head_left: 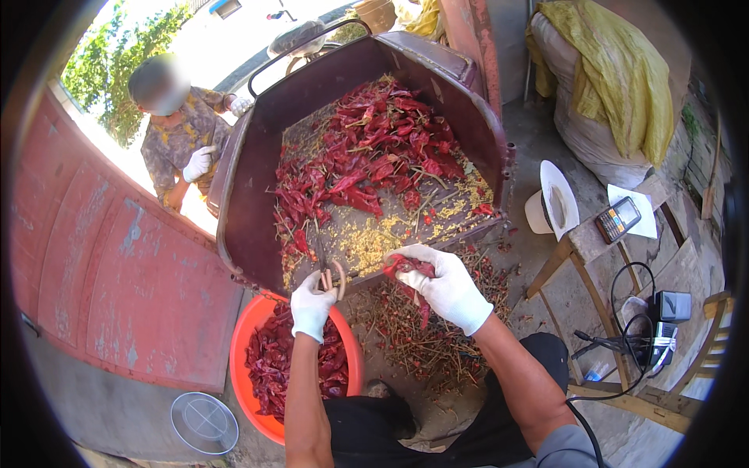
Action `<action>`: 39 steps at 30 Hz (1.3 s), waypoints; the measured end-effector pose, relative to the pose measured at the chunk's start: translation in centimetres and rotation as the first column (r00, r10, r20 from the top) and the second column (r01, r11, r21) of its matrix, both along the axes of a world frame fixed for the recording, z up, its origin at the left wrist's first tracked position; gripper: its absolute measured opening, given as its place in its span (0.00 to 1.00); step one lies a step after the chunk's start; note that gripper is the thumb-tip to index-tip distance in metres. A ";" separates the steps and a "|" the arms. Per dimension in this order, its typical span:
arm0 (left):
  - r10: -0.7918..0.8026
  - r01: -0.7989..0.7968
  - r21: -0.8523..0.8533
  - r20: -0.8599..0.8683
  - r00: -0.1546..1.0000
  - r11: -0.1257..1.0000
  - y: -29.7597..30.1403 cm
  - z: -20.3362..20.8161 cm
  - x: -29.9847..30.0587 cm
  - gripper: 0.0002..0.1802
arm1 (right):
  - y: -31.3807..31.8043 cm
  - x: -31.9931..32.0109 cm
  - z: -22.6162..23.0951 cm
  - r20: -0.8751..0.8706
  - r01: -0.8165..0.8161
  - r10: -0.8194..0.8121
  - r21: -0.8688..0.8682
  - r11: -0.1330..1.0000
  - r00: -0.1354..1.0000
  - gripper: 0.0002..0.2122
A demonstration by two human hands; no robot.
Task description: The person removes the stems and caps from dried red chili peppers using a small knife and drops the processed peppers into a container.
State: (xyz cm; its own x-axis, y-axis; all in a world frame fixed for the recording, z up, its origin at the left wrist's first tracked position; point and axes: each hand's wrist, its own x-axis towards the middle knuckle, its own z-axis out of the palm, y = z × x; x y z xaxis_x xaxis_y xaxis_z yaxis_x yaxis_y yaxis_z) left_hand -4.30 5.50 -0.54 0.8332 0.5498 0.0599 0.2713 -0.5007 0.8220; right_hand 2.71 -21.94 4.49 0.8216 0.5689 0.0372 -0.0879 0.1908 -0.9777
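White gloves cover both of my hands. My left hand (314, 303) is closed round the handles of a pair of scissors (328, 274), whose blades point up over the edge of the cart bed. My right hand (446, 282) grips a dried red chili (409, 267), with part of it hanging below the fingers. In front of me, a heap of dried red chilies (382, 148) lies in the maroon metal cart bed (253, 199), with loose yellow seeds (363, 243) toward its near edge. Below my left hand stands an orange tub (243, 343) holding more red chilies (273, 366).
Cut stems (413, 327) cover the ground below the cart. A gloved person (175, 132) stands at its left side. At right are a white hat (555, 199), a wooden stool (589, 238) bearing a handheld device (618, 220), cables and large sacks (616, 86). A round sieve (204, 423) lies lower left.
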 end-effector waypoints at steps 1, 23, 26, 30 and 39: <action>0.020 -0.025 -0.230 -0.025 0.999 0.973 -0.1 0.5 -0.8 0.35 | -0.2 0.2 -0.2 0.024 0.010 -0.010 -0.004 1.000 1.000 0.14; -0.268 0.255 0.386 -0.022 0.963 0.886 -10.6 7.4 -4.2 0.18 | -1.1 1.2 -0.1 0.186 0.099 -0.078 -0.107 0.989 0.979 0.14; -0.310 0.287 0.544 -0.050 0.949 0.789 -10.7 7.8 -4.6 0.22 | -1.2 1.3 0.5 0.173 0.106 -0.084 -0.127 0.986 0.981 0.14; -0.333 0.326 0.620 -0.109 0.936 0.713 -10.2 7.9 -5.1 0.22 | -1.3 1.8 -0.2 0.246 0.143 -0.117 -0.092 0.985 0.962 0.14; -0.403 0.414 0.624 -0.168 0.900 0.663 -9.3 8.9 -5.6 0.21 | -1.6 1.6 0.1 0.520 0.291 -0.117 -0.267 0.919 0.846 0.15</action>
State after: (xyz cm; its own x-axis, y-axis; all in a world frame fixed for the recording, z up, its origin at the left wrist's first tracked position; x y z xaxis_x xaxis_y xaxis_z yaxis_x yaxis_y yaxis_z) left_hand -9.87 -3.81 8.34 0.9684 -0.0094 0.2491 -0.0785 -0.9600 0.2687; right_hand 4.35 -23.56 4.63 0.8441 0.4404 0.3057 0.4179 -0.1834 -0.8898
